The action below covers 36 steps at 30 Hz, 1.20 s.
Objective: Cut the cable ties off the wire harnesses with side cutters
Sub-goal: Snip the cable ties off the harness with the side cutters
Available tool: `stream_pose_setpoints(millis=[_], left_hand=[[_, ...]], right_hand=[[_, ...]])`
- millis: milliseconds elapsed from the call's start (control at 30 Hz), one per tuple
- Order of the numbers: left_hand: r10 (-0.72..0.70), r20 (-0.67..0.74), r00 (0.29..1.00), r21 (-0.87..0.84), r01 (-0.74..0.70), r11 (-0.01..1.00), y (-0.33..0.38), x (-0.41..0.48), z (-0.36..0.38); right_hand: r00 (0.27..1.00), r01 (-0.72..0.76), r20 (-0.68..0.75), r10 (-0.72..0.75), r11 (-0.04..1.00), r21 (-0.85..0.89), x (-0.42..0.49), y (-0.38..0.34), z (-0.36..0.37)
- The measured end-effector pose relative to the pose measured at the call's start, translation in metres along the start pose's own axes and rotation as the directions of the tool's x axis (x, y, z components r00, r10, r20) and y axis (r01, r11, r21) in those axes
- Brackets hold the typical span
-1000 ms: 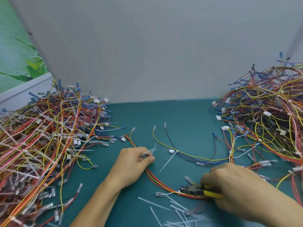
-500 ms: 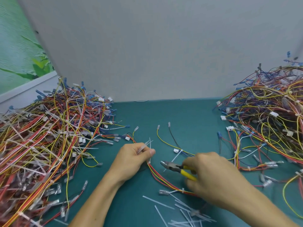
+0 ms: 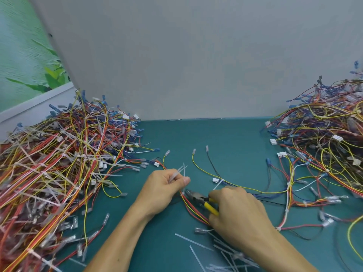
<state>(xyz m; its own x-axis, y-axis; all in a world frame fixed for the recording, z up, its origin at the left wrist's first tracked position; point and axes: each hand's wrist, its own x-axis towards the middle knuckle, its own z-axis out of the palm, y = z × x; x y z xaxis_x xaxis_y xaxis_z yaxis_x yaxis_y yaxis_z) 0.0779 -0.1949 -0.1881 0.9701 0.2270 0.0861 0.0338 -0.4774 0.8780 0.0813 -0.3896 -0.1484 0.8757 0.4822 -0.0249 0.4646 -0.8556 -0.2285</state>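
A wire harness (image 3: 241, 185) of red, yellow and dark wires lies spread on the green mat between my hands. My left hand (image 3: 163, 189) pinches several white cable ties (image 3: 179, 171) whose tails stick up past my fingers, and it rests on the harness's red and yellow wires. My right hand (image 3: 237, 211) grips yellow-handled side cutters (image 3: 202, 200). The cutters' jaws point left, right at a cable tie on the wire bundle just below my left thumb. My right hand hides part of the handles.
A big pile of harnesses (image 3: 59, 169) fills the left side. Another harness pile (image 3: 324, 138) sits at the right. Cut cable ties (image 3: 222, 252) lie scattered on the green mat (image 3: 216, 138) near the front edge. A grey wall stands behind.
My right hand has carried the cutters from the lower right leftwards and up, bringing the jaws to the bundle beside my left thumb. My left hand kept its hold on the ties.
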Motion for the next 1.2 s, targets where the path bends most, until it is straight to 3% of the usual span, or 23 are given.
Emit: stream_pose_setpoints(millis=[1200], left_hand=[[0.028, 0.011, 1.000, 0.030, -0.028, 0.999, 0.0015, -0.0004, 0.0012]], right_hand=[[0.999, 0.037, 0.040, -0.034, 0.995, -0.097, 0.0030, -0.0069, 0.0036]])
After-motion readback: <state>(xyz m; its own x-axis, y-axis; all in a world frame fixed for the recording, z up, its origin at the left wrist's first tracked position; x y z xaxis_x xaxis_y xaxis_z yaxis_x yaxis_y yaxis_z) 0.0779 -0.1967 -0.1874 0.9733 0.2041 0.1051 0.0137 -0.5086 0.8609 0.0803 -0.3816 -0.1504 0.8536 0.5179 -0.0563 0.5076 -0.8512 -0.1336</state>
